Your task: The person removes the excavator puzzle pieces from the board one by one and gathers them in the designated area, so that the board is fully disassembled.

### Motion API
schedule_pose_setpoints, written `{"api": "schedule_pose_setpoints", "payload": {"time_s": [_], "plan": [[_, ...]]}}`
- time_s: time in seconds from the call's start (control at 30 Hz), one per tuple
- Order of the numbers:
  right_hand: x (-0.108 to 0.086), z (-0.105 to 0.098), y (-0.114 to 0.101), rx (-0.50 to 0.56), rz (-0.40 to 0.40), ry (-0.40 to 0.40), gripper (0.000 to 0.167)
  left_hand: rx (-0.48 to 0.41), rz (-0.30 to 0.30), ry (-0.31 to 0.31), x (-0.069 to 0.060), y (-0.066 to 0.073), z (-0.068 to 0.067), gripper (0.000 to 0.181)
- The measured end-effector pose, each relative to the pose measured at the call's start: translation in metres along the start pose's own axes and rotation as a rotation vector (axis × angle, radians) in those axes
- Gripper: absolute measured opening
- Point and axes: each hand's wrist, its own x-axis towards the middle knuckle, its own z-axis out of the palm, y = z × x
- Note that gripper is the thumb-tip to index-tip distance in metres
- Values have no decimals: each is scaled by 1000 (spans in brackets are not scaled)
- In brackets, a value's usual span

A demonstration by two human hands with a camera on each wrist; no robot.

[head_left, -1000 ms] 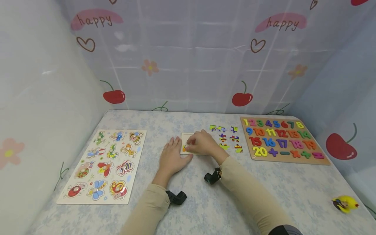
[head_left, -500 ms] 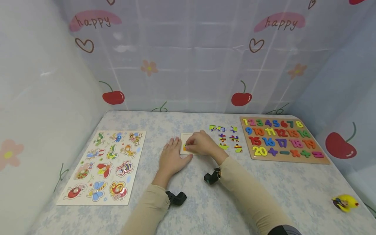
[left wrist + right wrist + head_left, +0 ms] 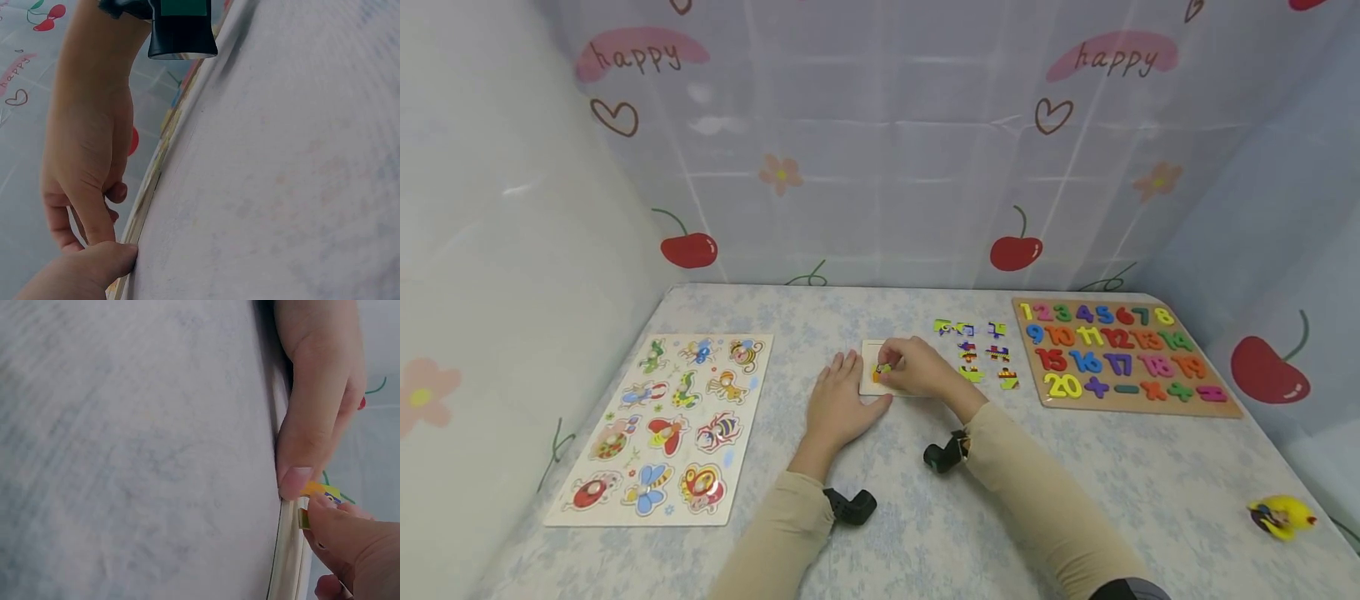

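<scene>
A small pale wooden puzzle board (image 3: 871, 344) lies on the table between the two hands. My left hand (image 3: 838, 404) rests flat by its left edge, fingers extended and thumb along the near edge. My right hand (image 3: 921, 368) is over the board. Its thumb and fingers pinch a small green-and-yellow jigsaw piece (image 3: 304, 519), mostly hidden by the fingers. A yellow-orange piece (image 3: 317, 488) shows beside the left thumb in the right wrist view. Several loose jigsaw pieces (image 3: 968, 352) lie right of the board.
An insect picture puzzle board (image 3: 655, 492) lies at the left. A number puzzle board (image 3: 1138, 402) lies at the back right. Near the right edge sits a yellow toy (image 3: 1283, 517). A printed curtain (image 3: 880, 167) stands behind the table (image 3: 910, 550).
My right hand has shifted slightly right over the board, and the green of the pinched jigsaw piece now shows at its fingertips. The left hand stays in place.
</scene>
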Motion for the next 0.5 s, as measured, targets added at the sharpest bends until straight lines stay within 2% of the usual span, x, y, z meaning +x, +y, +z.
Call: {"api": "schedule_pose_setpoints", "payload": {"time_s": [0.17,0.33,0.5], "plan": [[-4,-14,13,74,66,87,11,0,-1,14,-1,1,0,93],[-10,-35,30,38,167,173,15,-8,-6,21,-2,2,0,93],[-15,-50,43,17,245,197,19,-13,-4,23,-3,3,0,92]]}}
